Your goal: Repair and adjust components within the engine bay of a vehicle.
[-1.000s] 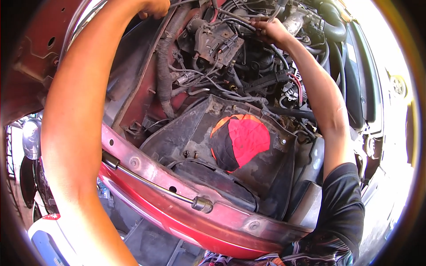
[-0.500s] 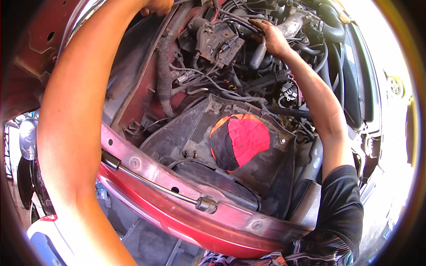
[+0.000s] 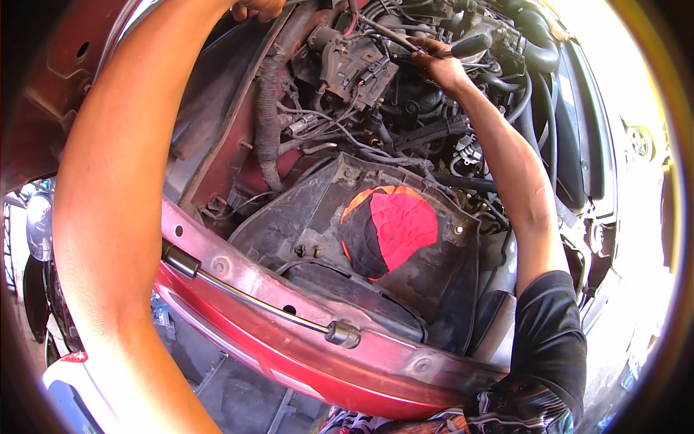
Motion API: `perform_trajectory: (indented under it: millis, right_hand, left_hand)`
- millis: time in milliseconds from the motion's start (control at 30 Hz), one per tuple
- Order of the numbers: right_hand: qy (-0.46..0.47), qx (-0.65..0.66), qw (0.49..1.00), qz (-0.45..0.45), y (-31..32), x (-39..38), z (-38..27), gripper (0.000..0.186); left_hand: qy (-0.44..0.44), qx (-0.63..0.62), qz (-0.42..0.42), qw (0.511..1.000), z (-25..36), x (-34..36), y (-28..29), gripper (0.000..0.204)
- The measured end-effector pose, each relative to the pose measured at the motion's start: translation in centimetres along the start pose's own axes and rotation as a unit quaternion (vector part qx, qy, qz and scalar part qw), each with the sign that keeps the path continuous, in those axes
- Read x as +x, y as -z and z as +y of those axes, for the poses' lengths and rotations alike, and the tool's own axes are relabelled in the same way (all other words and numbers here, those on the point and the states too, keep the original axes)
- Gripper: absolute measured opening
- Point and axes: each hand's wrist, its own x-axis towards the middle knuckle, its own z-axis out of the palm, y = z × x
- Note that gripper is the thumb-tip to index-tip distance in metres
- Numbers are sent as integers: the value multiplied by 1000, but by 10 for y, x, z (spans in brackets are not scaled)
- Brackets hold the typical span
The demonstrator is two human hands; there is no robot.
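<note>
My right hand (image 3: 435, 61) is closed around a tool that looks like a ratchet (image 3: 470, 45), its dark rounded grip pointing right past my fingers. A long straight bar (image 3: 387, 31) runs from that hand up and left into the engine's hoses and cables; its far end is hidden among them. At the top edge, my left hand (image 3: 258, 9) is partly cut off, its fingers curled over the left side of the engine bay. Whatever it grips lies out of sight. Below the hands, a red, black and orange cloth cap (image 3: 394, 230) rests on a dark, dusty panel (image 3: 318, 210).
The red front body edge (image 3: 289, 362) crosses the near side, with a gas strut (image 3: 260, 298) lying along it. A wrapped hose (image 3: 268, 119) runs down the left of the bay. A metal bracket (image 3: 354, 69) and loose wiring sit between my hands.
The dark tool grip hung downward from my right hand before; it has swung up and now points right. My left hand has barely moved.
</note>
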Motion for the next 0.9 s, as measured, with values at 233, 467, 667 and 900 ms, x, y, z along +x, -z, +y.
perform_trajectory:
  millis: [233, 467, 667, 900]
  right_hand:
    - [116, -146, 981, 48, 14, -5, 4, 41]
    - [-96, 61, 986, -124, 58, -75, -55, 44]
    - [-323, 11, 892, -316, 55, -204, -93, 31]
    - [-478, 132, 736, -460, 1, -266, -85, 37]
  left_hand:
    - [-14, 13, 23, 1000, -1, -3, 3, 25]
    - [5, -10, -15, 1000, 1, -4, 6, 26]
    - [36, -15, -32, 999, 3, -6, 10, 27]
    - [38, 14, -15, 999, 8, -7, 9, 26]
